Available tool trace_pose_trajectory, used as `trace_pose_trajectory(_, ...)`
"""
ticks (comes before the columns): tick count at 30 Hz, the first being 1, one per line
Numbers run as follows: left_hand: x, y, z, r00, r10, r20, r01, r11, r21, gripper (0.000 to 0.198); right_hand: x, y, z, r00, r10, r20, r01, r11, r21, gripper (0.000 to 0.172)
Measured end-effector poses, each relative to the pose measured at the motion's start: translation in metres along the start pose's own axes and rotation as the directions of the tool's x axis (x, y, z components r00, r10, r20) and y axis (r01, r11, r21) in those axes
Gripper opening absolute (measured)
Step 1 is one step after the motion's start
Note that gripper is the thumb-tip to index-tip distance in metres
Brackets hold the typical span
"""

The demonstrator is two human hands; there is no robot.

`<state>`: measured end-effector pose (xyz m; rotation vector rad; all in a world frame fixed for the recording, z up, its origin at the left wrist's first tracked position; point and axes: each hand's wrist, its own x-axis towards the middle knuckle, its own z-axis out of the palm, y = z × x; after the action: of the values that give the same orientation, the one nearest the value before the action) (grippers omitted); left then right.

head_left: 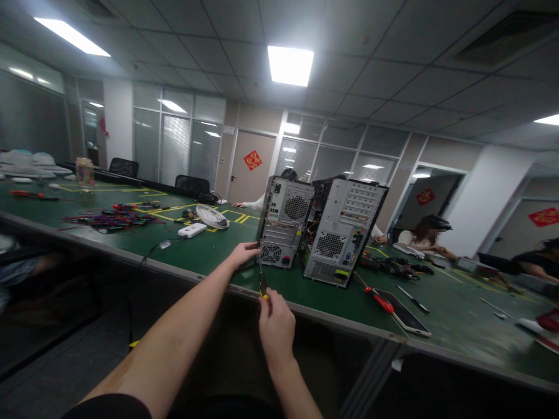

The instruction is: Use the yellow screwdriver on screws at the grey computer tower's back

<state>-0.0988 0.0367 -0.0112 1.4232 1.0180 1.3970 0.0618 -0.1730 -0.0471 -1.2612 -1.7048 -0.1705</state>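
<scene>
My right hand [276,320] is closed round the black and yellow handle of a screwdriver [262,286]. Its shaft points up toward the lower left corner of a computer case [286,224], which stands upright with its back panel facing me. My left hand [243,255] grips that case low on its left edge; the fingertips are partly hidden. A second computer case [340,235] stands just to the right, tilted in the view, its rear slots and ports showing. Whether the screwdriver tip touches a screw is too small to tell.
To the right lie a red screwdriver [381,299], a phone [405,314], a pen-like tool [413,298] and dark cables [395,266]. On the left are bundled wires [111,219], a white power strip [192,230] and a white fan guard [212,216]. Other people sit across the table.
</scene>
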Motion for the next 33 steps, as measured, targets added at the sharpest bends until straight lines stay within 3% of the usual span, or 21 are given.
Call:
trace_pose_trajectory(6, 0.001, -0.002, 0.0, 1.0, -0.004, 0.0, 0.004, 1.0, 0.011, 0.072, 0.0, 0.002, 0.002, 0.999, 0.034, 0.027, -0.034, 0.999, 0.002, 0.018)
trace_pose_trajectory(10, 0.002, -0.002, 0.0, 1.0, -0.008, -0.006, 0.008, 1.0, 0.002, 0.071, 0.002, 0.004, 0.003, 0.997, 0.073, 0.04, -0.074, 0.997, 0.02, 0.025)
trace_pose_trajectory(17, 0.002, -0.002, 0.0, 1.0, -0.011, 0.0, 0.011, 1.0, 0.002, 0.075, 0.003, 0.005, 0.001, 0.999, -0.041, -0.034, 0.041, 0.999, 0.004, 0.039)
trace_pose_trajectory(30, 0.004, -0.004, -0.001, 1.0, -0.001, -0.007, 0.001, 1.0, -0.004, 0.075, 0.011, 0.01, 0.002, 0.995, -0.001, -0.096, -0.018, 0.981, -0.193, 0.04)
trace_pose_trajectory(33, 0.005, -0.005, -0.001, 1.0, 0.01, -0.001, -0.01, 1.0, -0.014, 0.074, 0.016, 0.007, -0.001, 0.994, 0.001, -0.111, -0.015, 0.992, -0.122, 0.036)
